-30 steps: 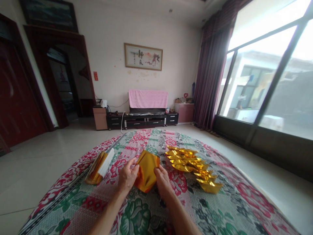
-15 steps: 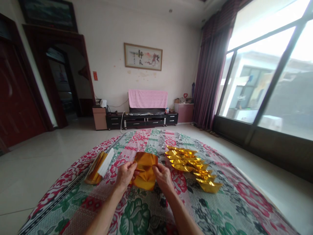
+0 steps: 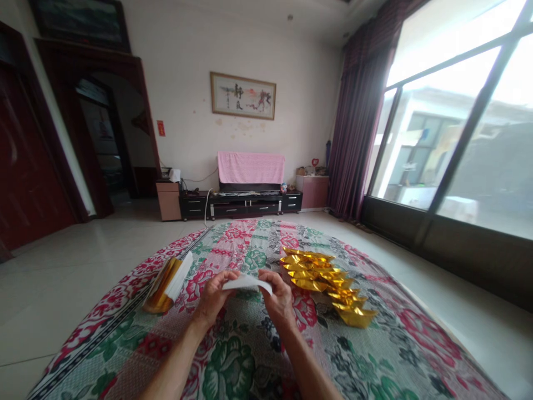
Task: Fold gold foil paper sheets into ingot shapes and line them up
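Observation:
A sheet of gold foil paper [image 3: 246,283] is held above the cloth, its white back now showing as a narrow curved strip. My left hand [image 3: 217,295] pinches the sheet's left end, and my right hand [image 3: 276,294] pinches the right end. On the cloth to the right lie several folded gold paper ingots [image 3: 322,272] in a slanting, overlapping row. Left of my hands rests a stack of gold foil paper [image 3: 167,283], partly curled, with white edges visible. The gold face of the held sheet is hidden.
Under everything spreads a flowered cloth [image 3: 229,366] with a rounded far edge. Beyond it, across the tiled floor [image 3: 104,244], stand a low black TV cabinet [image 3: 233,210] and a pink cloth [image 3: 251,168] draped over something. Large windows [image 3: 453,144] line the right side.
The sheet has turned from its gold face toward me to its white back, seen nearly edge-on. Both hands have rotated with it, still gripping its ends. The ingots and stack stay put.

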`<state>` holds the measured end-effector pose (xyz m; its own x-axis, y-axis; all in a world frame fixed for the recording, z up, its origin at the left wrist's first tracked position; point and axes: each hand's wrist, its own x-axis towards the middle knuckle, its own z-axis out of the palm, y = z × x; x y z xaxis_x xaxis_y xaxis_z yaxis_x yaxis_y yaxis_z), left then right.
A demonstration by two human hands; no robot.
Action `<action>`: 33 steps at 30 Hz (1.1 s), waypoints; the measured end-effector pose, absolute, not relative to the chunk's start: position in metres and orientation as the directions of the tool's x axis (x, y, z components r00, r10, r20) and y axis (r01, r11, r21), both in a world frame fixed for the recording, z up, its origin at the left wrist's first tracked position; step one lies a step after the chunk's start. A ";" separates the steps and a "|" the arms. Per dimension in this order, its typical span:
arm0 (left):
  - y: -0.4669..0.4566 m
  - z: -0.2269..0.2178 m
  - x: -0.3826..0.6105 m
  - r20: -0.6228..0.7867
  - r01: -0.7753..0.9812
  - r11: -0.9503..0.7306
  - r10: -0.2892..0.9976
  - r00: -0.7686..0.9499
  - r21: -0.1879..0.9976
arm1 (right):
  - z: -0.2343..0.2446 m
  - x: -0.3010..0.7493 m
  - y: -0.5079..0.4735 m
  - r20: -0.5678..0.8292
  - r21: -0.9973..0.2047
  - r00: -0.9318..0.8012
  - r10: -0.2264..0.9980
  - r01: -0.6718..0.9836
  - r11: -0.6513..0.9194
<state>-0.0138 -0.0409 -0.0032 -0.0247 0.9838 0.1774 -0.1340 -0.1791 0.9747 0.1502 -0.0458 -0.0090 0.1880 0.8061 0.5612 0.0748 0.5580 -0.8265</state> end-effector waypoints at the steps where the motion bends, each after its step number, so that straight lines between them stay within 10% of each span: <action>1: -0.041 -0.004 -0.014 0.186 -0.145 -0.185 0.983 -0.009 0.972 | -0.010 0.151 -0.046 0.581 -0.813 0.177 0.795 0.079 0.577; 22: -0.030 -0.028 -0.051 0.308 0.542 -0.463 0.883 0.355 0.701 | -0.027 0.168 -0.050 0.532 -0.667 -0.286 0.797 0.438 0.603; 33: -0.036 -0.013 -0.037 0.276 0.666 -0.321 0.945 0.176 0.673 | -0.030 0.161 -0.046 0.450 -0.664 -0.048 0.892 0.649 0.370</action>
